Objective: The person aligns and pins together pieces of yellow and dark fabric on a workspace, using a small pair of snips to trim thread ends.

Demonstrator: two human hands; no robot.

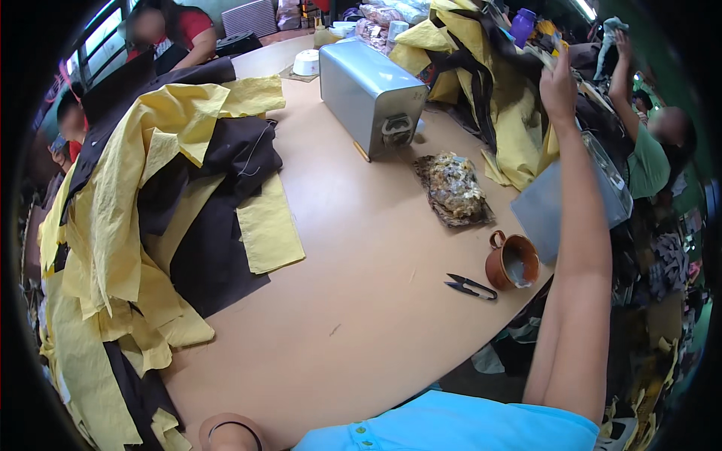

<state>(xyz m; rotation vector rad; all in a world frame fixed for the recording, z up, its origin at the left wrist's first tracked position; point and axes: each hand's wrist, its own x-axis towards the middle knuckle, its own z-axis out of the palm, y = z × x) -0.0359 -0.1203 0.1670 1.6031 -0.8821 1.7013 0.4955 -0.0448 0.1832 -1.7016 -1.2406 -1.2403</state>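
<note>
My right arm reaches far up the right side. At its end my right hand (558,86) is raised, its fingers closed on a light yellowish piece of cloth (541,54) beside a heap of yellow and dark cloth (504,113). At the bottom left edge, only a rounded bit of my left hand or wrist (232,434) shows, with a thin dark band around it; its fingers are hidden. Near it, a large pile of yellow and dark cloth pieces (113,225) covers the table's left side and hangs over the edge.
On the curved table (361,301) stand a silver metal box (368,83), a crusty brown-white lump (455,188), a brown mug (502,267) and black thread snips (472,288). A grey plastic bin (541,203) lies at the right edge. Other people sit behind left and right.
</note>
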